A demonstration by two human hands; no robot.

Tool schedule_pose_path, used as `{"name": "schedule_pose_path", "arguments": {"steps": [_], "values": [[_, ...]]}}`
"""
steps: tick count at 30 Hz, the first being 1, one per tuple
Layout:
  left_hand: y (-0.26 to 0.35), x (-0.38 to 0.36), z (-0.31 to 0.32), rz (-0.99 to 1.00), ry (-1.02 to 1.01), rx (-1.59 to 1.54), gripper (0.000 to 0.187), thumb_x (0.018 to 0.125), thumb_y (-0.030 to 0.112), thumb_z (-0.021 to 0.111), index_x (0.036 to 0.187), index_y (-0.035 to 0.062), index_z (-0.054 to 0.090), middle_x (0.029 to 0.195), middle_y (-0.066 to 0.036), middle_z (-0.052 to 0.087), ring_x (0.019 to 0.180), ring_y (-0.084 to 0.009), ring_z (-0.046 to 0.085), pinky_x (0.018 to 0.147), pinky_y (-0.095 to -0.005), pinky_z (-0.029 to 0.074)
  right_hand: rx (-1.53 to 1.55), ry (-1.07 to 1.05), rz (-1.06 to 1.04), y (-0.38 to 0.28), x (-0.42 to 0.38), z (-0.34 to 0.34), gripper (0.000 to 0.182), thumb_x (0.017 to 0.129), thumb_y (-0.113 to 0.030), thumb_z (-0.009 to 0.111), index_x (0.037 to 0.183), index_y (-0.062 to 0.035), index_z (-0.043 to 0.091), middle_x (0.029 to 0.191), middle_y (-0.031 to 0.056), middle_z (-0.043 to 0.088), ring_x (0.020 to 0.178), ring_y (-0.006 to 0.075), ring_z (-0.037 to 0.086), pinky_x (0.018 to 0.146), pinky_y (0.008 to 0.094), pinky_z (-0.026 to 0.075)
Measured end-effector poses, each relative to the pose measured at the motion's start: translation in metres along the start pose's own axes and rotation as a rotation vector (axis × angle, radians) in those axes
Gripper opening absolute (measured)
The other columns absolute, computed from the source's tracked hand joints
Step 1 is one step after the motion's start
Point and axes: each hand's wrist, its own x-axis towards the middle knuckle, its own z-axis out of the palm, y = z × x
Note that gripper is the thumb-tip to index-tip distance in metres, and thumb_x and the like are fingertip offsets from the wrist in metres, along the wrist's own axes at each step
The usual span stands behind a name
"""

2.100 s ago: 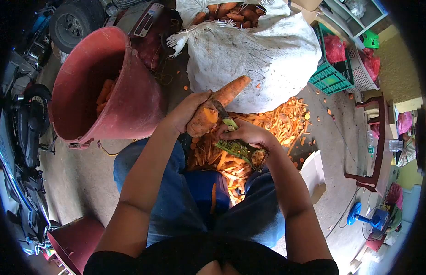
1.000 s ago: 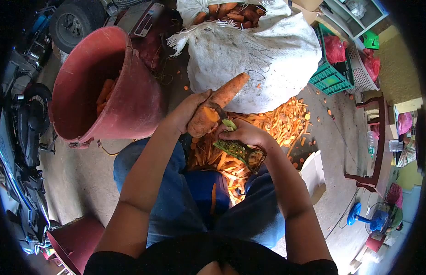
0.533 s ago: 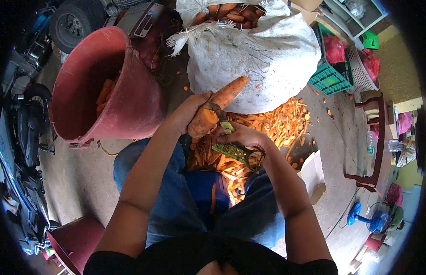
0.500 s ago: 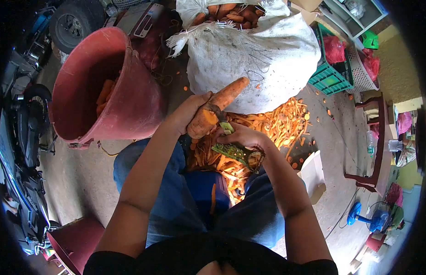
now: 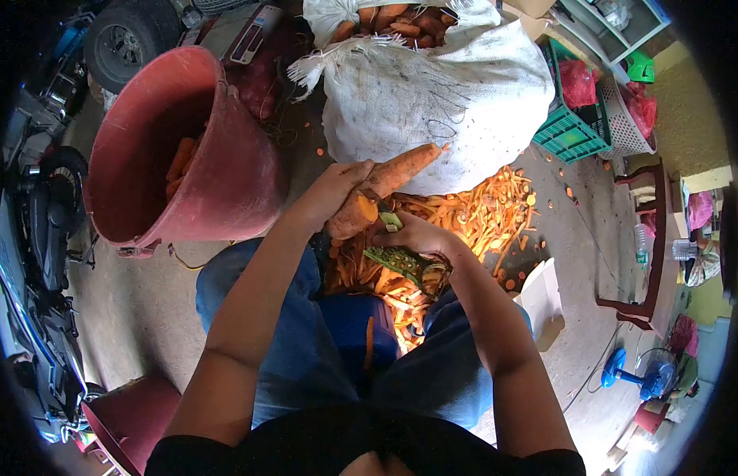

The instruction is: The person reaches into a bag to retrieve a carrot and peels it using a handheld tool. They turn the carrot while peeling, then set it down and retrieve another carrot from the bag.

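Observation:
Two thick orange carrot pieces are in my left hand [image 5: 339, 189], its fingers wrapped round them. The long carrot [image 5: 408, 168] points up and to the right, toward the white sack. Below it, the shorter carrot piece [image 5: 354, 219] shows a bright cut face. My right hand [image 5: 420, 236] is closed round a tool with a worn, speckled green handle [image 5: 402, 263]; a pale green part [image 5: 390, 221] shows between its fingers, right beside the cut face. The tool's working end is hidden, so I cannot tell its kind. Under both hands lies a heap of carrot peelings [image 5: 472, 208].
A red tub [image 5: 242, 174] with carrots inside stands at left. The white sack [image 5: 432, 103] lies ahead, with an open sack of carrots [image 5: 404, 28] behind it. A green crate [image 5: 573, 131], a carton [image 5: 541, 301] and a blue fan [image 5: 650, 379] are on the right.
The long carrot's tip has shifted slightly right and down, and the carrots have turned a little in my left hand. My right hand has moved slightly left, still gripping the tool.

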Motion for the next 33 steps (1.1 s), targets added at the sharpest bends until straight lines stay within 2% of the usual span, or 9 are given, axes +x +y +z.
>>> {"name": "schedule_pose_path", "arguments": {"steps": [7, 9, 13, 15, 21, 25, 27, 31, 33], "values": [[0.005, 0.0, -0.009, -0.114, -0.089, 0.085, 0.038, 0.084, 0.034, 0.042, 0.093, -0.0016, 0.054, 0.076, -0.005, 0.057, 0.065, -0.0081, 0.052, 0.061, -0.0214, 0.043, 0.08, -0.08, -0.039, 0.016, 0.009, 0.003, 0.025, 0.075, -0.017, 0.058, 0.095, -0.0049, 0.051, 0.088, 0.0037, 0.054, 0.082, 0.0129, 0.049, 0.076, 0.0248, 0.037], [0.005, -0.001, 0.0, -0.052, 0.052, 0.098, 0.038, 0.084, 0.034, 0.042, 0.091, -0.0016, 0.054, 0.075, -0.005, 0.057, 0.064, -0.0082, 0.052, 0.06, -0.0215, 0.043, 0.208, 0.016, -0.009, 0.015, 0.007, 0.004, 0.027, 0.074, -0.017, 0.059, 0.096, -0.0032, 0.051, 0.089, 0.0045, 0.055, 0.085, 0.0128, 0.049, 0.078, 0.0249, 0.036], [-0.002, 0.002, 0.007, 0.043, 0.151, 0.124, 0.039, 0.084, 0.034, 0.041, 0.09, -0.0021, 0.054, 0.075, -0.005, 0.056, 0.063, -0.0081, 0.052, 0.06, -0.0214, 0.043, 0.198, -0.051, 0.01, 0.044, 0.022, -0.007, 0.029, 0.074, -0.017, 0.059, 0.097, -0.0019, 0.051, 0.09, 0.0051, 0.055, 0.087, 0.0131, 0.049, 0.08, 0.0251, 0.036], [-0.006, 0.006, 0.003, 0.059, 0.132, 0.107, 0.037, 0.083, 0.037, 0.041, 0.085, 0.0017, 0.051, 0.064, -0.005, 0.054, 0.048, -0.0125, 0.053, 0.042, -0.0237, 0.045, 0.116, -0.088, -0.055, 0.054, 0.026, -0.01, 0.028, 0.074, -0.016, 0.059, 0.098, -0.0031, 0.051, 0.089, 0.0044, 0.055, 0.085, 0.0132, 0.049, 0.078, 0.0247, 0.036], [0.005, 0.0, 0.002, -0.129, 0.054, 0.047, 0.036, 0.083, 0.036, 0.04, 0.082, 0.0017, 0.049, 0.058, -0.008, 0.054, 0.042, -0.0157, 0.053, 0.035, -0.0255, 0.045, 0.042, 0.011, 0.046, 0.033, 0.016, 0.0, 0.026, 0.074, -0.016, 0.059, 0.095, -0.0045, 0.051, 0.086, 0.0029, 0.054, 0.081, 0.0123, 0.049, 0.075, 0.0242, 0.036], [0.003, 0.002, 0.001, -0.134, 0.064, 0.071, 0.036, 0.083, 0.037, 0.041, 0.081, 0.0018, 0.048, 0.058, -0.008, 0.054, 0.043, -0.0158, 0.054, 0.036, -0.0257, 0.045, 0.063, 0.03, 0.095, 0.046, 0.021, -0.002, 0.025, 0.074, -0.017, 0.059, 0.094, -0.0041, 0.051, 0.086, 0.003, 0.055, 0.081, 0.0121, 0.049, 0.075, 0.0245, 0.037], [0.003, 0.002, 0.002, -0.091, 0.056, 0.001, 0.037, 0.082, 0.038, 0.042, 0.082, 0.0016, 0.048, 0.059, -0.009, 0.054, 0.043, -0.0156, 0.054, 0.035, -0.0259, 0.045, -0.072, 0.023, 0.08, 0.061, 0.027, -0.007, 0.044, 0.074, -0.03, 0.056, 0.107, -0.0036, 0.046, 0.096, 0.0096, 0.054, 0.088, 0.0177, 0.049, 0.078, 0.0289, 0.036], [0.005, 0.0, 0.002, -0.078, 0.015, -0.078, 0.039, 0.082, 0.04, 0.039, 0.083, 0.0016, 0.048, 0.059, -0.01, 0.054, 0.044, -0.0173, 0.054, 0.037, -0.027, 0.046, 0.035, -0.079, -0.084, 0.033, 0.016, -0.009, 0.039, 0.076, -0.027, 0.055, 0.104, -0.0024, 0.048, 0.09, 0.0086, 0.056, 0.084, 0.0159, 0.051, 0.077, 0.0279, 0.037], [0.003, 0.0, -0.003, -0.126, -0.179, -0.308, 0.037, 0.083, 0.036, 0.041, 0.083, 0.001, 0.05, 0.067, -0.008, 0.056, 0.052, -0.0152, 0.056, 0.047, -0.0256, 0.047, 0.109, -0.098, -0.151, 0.027, 0.014, -0.007, 0.033, 0.076, -0.022, 0.056, 0.101, -0.0019, 0.049, 0.088, 0.0067, 0.057, 0.081, 0.0136, 0.052, 0.076, 0.0265, 0.038]]}}
